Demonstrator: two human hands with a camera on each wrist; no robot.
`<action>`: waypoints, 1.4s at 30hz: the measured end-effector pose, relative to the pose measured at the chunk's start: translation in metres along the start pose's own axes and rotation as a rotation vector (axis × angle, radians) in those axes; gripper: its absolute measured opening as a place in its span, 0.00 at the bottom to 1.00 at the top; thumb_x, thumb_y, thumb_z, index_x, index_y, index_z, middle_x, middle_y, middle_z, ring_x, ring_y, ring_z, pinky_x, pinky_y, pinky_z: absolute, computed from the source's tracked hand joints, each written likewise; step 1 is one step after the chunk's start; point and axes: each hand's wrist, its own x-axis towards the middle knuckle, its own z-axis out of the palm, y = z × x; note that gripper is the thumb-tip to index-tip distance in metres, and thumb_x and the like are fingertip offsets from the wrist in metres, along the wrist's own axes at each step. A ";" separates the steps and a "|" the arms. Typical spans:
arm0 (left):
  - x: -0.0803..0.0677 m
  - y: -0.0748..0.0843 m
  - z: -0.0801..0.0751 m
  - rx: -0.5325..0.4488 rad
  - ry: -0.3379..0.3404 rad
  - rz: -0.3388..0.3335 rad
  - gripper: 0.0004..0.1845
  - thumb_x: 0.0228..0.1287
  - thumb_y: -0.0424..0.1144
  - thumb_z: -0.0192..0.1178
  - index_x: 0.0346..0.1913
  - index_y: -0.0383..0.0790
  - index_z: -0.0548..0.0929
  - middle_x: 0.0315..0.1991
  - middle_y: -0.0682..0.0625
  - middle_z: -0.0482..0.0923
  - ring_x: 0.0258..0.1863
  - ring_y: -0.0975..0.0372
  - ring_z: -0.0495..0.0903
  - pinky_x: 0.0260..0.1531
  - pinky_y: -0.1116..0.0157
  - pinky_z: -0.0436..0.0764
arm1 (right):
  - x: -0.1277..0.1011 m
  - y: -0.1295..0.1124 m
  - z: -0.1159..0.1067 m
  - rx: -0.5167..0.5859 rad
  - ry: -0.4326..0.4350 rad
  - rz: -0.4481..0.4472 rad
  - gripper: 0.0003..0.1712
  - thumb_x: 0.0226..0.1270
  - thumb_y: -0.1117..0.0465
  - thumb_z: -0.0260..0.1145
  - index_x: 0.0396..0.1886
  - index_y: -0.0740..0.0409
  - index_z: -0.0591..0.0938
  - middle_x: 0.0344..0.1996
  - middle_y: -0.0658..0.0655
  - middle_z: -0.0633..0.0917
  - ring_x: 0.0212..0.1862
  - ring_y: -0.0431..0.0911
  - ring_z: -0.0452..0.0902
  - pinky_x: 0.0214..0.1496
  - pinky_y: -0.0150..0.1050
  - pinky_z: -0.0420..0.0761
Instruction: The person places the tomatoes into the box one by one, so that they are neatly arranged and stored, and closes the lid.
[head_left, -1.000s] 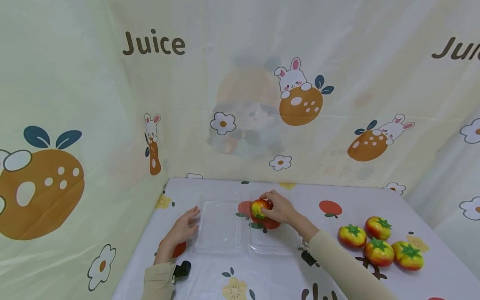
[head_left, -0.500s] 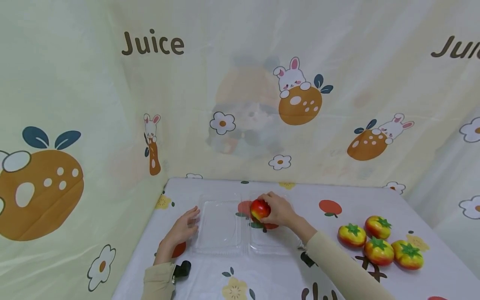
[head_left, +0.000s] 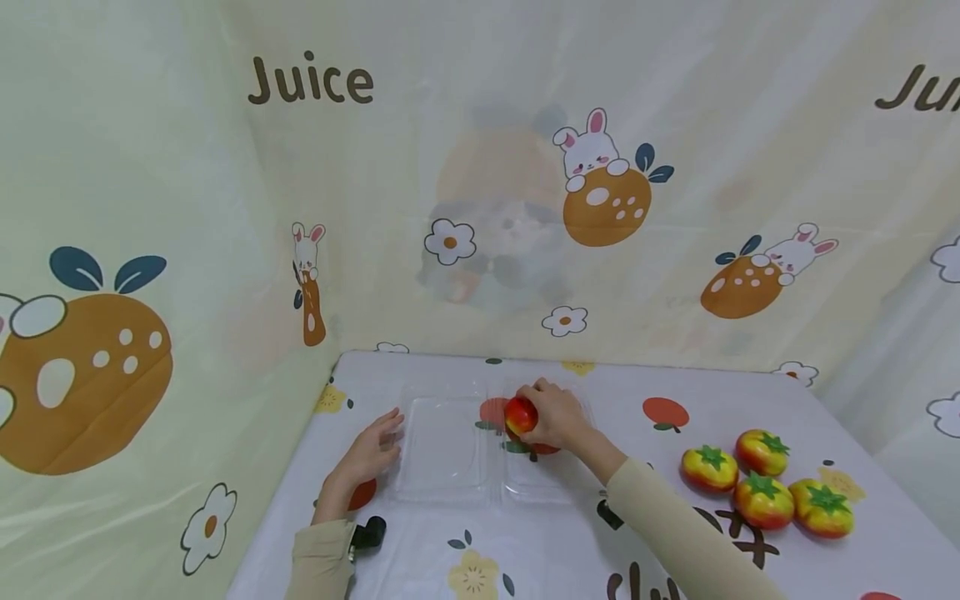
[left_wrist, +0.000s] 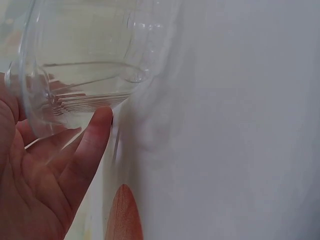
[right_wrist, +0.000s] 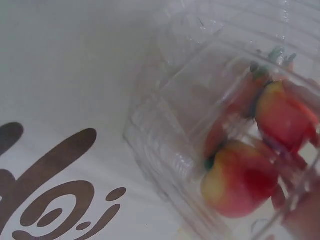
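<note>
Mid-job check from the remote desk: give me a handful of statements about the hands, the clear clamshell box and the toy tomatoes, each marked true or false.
1. The right hand grips a toy tomato over the right half of the clear clamshell box. True.
2. The left hand holds a tomato as well. False: it rests with straight fingers against the box's left edge and holds nothing.
3. Four loose tomatoes lie on the tablecloth to the right of the box. True.
4. The box is closed. False: it lies open, both halves flat.
</note>
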 end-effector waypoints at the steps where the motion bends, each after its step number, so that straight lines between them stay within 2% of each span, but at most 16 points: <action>1: 0.000 0.000 0.000 -0.001 0.000 0.003 0.30 0.60 0.25 0.55 0.67 0.30 0.64 0.72 0.41 0.54 0.60 0.47 0.71 0.55 0.51 0.73 | -0.001 0.000 0.000 -0.003 0.003 0.002 0.37 0.39 0.49 0.79 0.53 0.45 0.76 0.46 0.53 0.76 0.49 0.48 0.70 0.45 0.46 0.78; 5: 0.000 -0.001 0.001 0.005 0.000 0.024 0.30 0.60 0.24 0.55 0.66 0.29 0.64 0.71 0.40 0.54 0.59 0.47 0.72 0.54 0.52 0.74 | -0.004 0.002 0.000 -0.004 0.019 -0.013 0.38 0.39 0.47 0.79 0.54 0.46 0.75 0.47 0.53 0.75 0.50 0.49 0.69 0.47 0.46 0.77; 9: 0.000 -0.006 0.000 0.003 0.001 0.056 0.30 0.58 0.22 0.55 0.65 0.26 0.64 0.70 0.37 0.55 0.58 0.46 0.73 0.53 0.52 0.75 | -0.009 0.004 -0.003 0.060 0.051 -0.046 0.41 0.42 0.42 0.75 0.57 0.52 0.74 0.52 0.56 0.74 0.51 0.49 0.68 0.47 0.45 0.79; 14: 0.000 -0.006 0.000 0.007 -0.005 0.063 0.30 0.59 0.22 0.55 0.66 0.25 0.63 0.70 0.36 0.55 0.58 0.45 0.73 0.53 0.52 0.75 | -0.013 0.012 -0.013 0.104 0.066 -0.039 0.36 0.50 0.42 0.70 0.56 0.55 0.76 0.52 0.58 0.76 0.49 0.48 0.69 0.42 0.42 0.81; 20: 0.001 -0.002 0.001 0.009 -0.006 0.050 0.30 0.59 0.23 0.55 0.66 0.26 0.63 0.70 0.37 0.54 0.58 0.45 0.72 0.54 0.52 0.74 | -0.016 0.022 -0.014 0.047 0.000 -0.050 0.34 0.45 0.42 0.74 0.52 0.51 0.79 0.47 0.56 0.80 0.47 0.48 0.70 0.46 0.45 0.77; 24: -0.001 -0.001 -0.001 -0.010 -0.020 0.047 0.30 0.59 0.22 0.55 0.66 0.26 0.63 0.71 0.37 0.54 0.58 0.45 0.72 0.53 0.53 0.75 | -0.014 0.021 -0.006 -0.003 0.026 -0.032 0.34 0.45 0.43 0.74 0.53 0.51 0.78 0.47 0.55 0.81 0.48 0.49 0.71 0.49 0.49 0.75; 32: 0.000 -0.001 -0.001 0.000 -0.024 0.025 0.30 0.59 0.24 0.56 0.66 0.28 0.64 0.71 0.39 0.54 0.59 0.47 0.72 0.52 0.54 0.76 | -0.009 0.018 -0.001 -0.072 0.052 0.022 0.36 0.48 0.43 0.72 0.57 0.52 0.75 0.46 0.56 0.79 0.49 0.51 0.70 0.48 0.49 0.74; 38: 0.002 -0.003 0.000 0.001 -0.026 0.024 0.31 0.59 0.24 0.56 0.67 0.29 0.63 0.71 0.40 0.54 0.59 0.47 0.72 0.52 0.55 0.76 | -0.014 0.024 -0.008 -0.024 0.085 0.000 0.41 0.44 0.42 0.75 0.58 0.54 0.75 0.48 0.58 0.78 0.50 0.53 0.70 0.50 0.51 0.75; 42: 0.002 -0.005 -0.001 -0.007 -0.025 0.009 0.31 0.59 0.24 0.56 0.67 0.30 0.63 0.72 0.42 0.53 0.60 0.48 0.71 0.51 0.56 0.77 | -0.016 0.034 -0.019 0.052 0.092 0.021 0.41 0.47 0.40 0.71 0.59 0.55 0.75 0.52 0.60 0.77 0.52 0.54 0.70 0.48 0.51 0.78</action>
